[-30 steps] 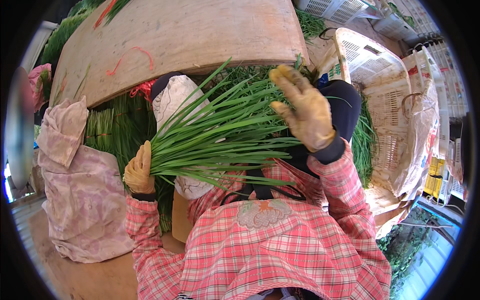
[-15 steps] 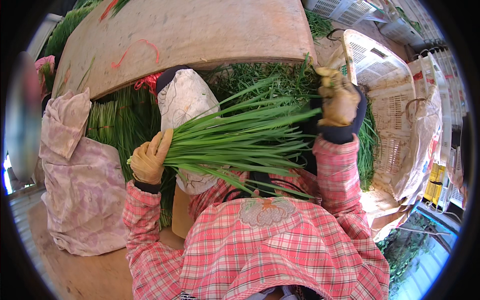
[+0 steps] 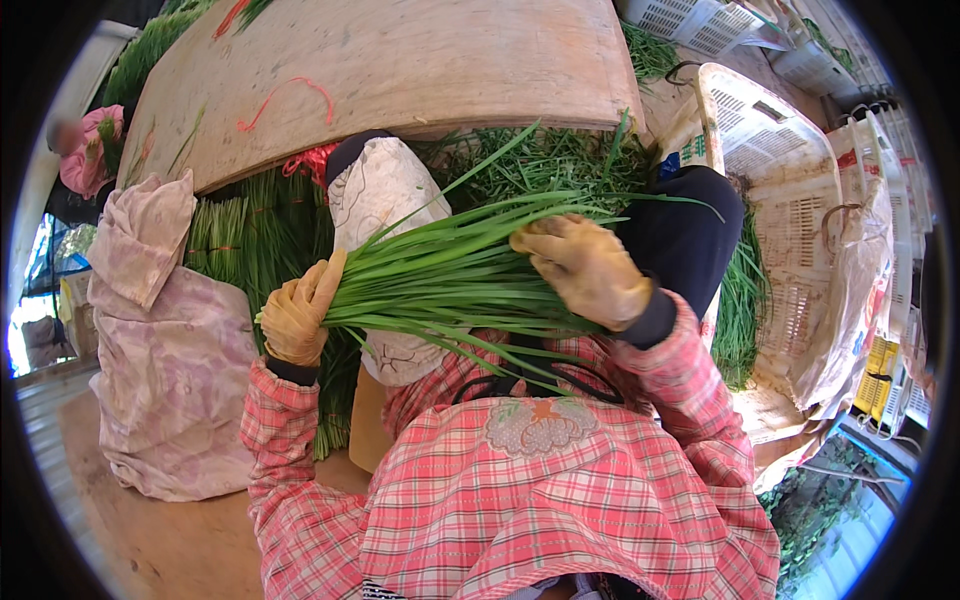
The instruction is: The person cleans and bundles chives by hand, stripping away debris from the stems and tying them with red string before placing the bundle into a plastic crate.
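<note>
My left hand (image 3: 302, 312), in a tan glove, grips a bunch of garlic chives (image 3: 450, 275) by the stem end. The long flat green leaves fan out to the right across my lap. My right hand (image 3: 582, 268), also gloved and stained, lies over the upper leaves toward their tips, with its fingers curled onto them. Its fingertips are partly hidden among the leaves. Under the bunch is a pale cloth cover (image 3: 390, 190) on my knee.
A wooden board (image 3: 400, 70) spans the far side, with red string (image 3: 290, 85) on it. Tied chive bundles (image 3: 235, 235) stand at the left beside a draped cloth (image 3: 175, 370). Loose leaves (image 3: 540, 160) lie beyond my lap. A white plastic crate (image 3: 785, 230) stands right. Another person (image 3: 88, 155) is far left.
My right hand has come in from beyond the leaf tips on the right onto the leaves. The left hand keeps its hold on the stems.
</note>
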`<state>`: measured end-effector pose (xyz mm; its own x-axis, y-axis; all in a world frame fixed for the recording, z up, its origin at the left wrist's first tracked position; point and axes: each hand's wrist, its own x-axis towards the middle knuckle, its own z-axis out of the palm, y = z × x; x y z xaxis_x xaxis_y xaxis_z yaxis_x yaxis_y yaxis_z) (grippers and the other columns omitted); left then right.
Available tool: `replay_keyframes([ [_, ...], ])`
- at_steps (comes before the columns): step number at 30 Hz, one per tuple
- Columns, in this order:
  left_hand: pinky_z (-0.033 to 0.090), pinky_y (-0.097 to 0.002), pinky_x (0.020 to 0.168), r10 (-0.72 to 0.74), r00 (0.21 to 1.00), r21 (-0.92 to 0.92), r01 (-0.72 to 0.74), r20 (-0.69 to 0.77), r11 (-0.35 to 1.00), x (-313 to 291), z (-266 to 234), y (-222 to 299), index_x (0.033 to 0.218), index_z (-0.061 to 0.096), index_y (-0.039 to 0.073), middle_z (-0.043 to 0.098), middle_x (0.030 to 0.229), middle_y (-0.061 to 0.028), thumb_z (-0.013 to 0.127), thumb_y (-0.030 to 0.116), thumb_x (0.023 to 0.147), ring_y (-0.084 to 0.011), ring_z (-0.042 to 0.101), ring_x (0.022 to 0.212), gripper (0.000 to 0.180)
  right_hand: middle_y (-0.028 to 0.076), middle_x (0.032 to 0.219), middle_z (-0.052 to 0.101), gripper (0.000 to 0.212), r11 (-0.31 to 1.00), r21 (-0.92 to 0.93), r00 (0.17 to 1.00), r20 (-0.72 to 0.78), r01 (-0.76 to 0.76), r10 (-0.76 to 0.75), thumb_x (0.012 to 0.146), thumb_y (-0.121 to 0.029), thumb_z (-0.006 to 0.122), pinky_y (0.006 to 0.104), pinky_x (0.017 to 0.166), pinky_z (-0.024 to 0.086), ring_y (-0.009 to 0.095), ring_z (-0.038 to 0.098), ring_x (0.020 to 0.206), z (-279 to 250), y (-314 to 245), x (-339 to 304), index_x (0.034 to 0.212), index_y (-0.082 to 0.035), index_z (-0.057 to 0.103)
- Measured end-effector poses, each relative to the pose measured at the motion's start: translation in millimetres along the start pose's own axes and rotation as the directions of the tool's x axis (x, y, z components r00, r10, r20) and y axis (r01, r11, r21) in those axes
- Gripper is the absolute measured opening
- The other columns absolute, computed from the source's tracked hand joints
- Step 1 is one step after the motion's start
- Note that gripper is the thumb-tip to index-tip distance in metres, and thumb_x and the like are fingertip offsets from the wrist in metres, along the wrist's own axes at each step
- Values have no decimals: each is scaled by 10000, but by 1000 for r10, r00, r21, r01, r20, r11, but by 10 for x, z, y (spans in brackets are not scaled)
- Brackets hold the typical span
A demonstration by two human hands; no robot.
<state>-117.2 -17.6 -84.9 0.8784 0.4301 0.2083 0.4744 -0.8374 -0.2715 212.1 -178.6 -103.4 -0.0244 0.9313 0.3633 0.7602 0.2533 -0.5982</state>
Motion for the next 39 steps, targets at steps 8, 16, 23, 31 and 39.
replay_keyframes([
  [8, 461, -282, 635, -6, 997, 66, 11, -79, 998, -46, 52, 45, 1321, 497, 220, 614, 1095, 45, 599, -74, 614, -159, 555, 760, 773, 164, 861, 650, 261, 942, 206, 958, 170, -264, 231, 818, -263, 605, 418, 697, 475, 342, 616, 815, 441, -149, 249, 979, -66, 666],
  [16, 458, -300, 642, 0, 995, 40, 4, -102, 999, -17, 63, 52, 1311, 504, 201, 608, 1101, 24, 575, -63, 624, -177, 558, 737, 739, 117, 817, 677, 137, 692, 566, 884, 163, -448, 439, 790, -60, 632, 293, 630, 487, 186, 626, 709, 603, -107, 283, 891, 25, 666],
  [23, 456, -346, 623, -24, 999, -240, 29, 23, 970, 168, -177, 232, 1310, 501, 174, 613, 984, -22, 568, -54, 567, -231, 561, 731, 780, 89, 756, 654, 133, 474, 850, 687, -203, -231, 698, 706, 19, 557, 270, 589, 452, 144, 572, 663, 265, -110, 270, 789, 21, 660],
  [31, 472, -234, 757, -152, 824, -799, 458, 546, -389, 306, -166, 123, 1201, 533, -23, 616, 1142, -72, 610, -106, 734, -109, 590, 984, 480, 74, 939, 643, 154, 845, 342, 759, -384, -412, 526, 814, 68, 607, 242, 792, 455, 121, 577, 823, -731, 189, -168, 962, 41, 640],
  [39, 445, -247, 609, 33, 751, -581, 537, 660, -611, 346, -309, 195, 1113, 577, -31, 649, 972, -123, 651, -27, 710, -117, 553, 684, 410, 97, 758, 616, 110, 700, 534, 880, 312, -474, 358, 815, -32, 634, 235, 567, 449, 150, 540, 592, -1217, -484, -181, 737, 40, 605],
])
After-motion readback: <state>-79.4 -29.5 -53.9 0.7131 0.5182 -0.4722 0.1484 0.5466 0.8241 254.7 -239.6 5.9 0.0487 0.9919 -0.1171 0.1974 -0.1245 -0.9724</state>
